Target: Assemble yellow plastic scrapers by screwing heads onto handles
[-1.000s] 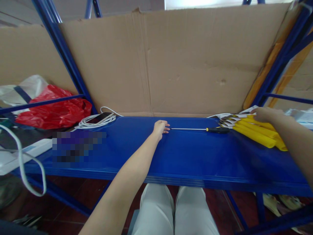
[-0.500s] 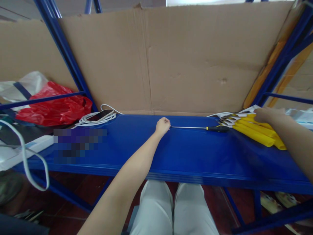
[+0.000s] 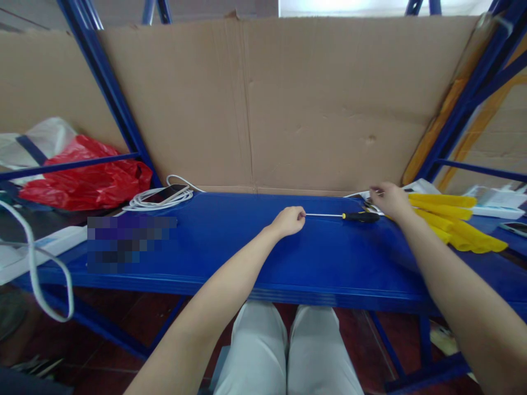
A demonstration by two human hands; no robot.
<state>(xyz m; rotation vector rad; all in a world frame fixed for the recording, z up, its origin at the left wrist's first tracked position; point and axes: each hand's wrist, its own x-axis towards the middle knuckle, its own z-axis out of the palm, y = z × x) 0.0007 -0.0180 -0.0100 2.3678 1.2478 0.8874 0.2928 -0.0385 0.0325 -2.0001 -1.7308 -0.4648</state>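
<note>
My left hand [image 3: 289, 221] is closed, with its fingertips at the shaft end of a screwdriver [image 3: 360, 217] that lies across the blue table. The hand covers that end of the shaft; whether it grips the shaft or some small thing is hidden. The screwdriver's black handle with a yellow collar points right. Farther right, my right hand [image 3: 391, 201] is pinched above the metal ends beside several yellow tube-like pieces [image 3: 465, 222]. Something thin seems to show at its fingertips, too small to name.
Tall cardboard [image 3: 313, 104] walls off the back, between blue frame posts. On the left are a coiled white cable [image 3: 158, 204], a red plastic bag [image 3: 96, 175] and a white power strip [image 3: 53, 247]. A phone [image 3: 514, 227] lies at the far right.
My right hand has come left from the yellow pieces to their metal ends. My left hand has moved right along the screwdriver's shaft. The yellow pieces look more spread out.
</note>
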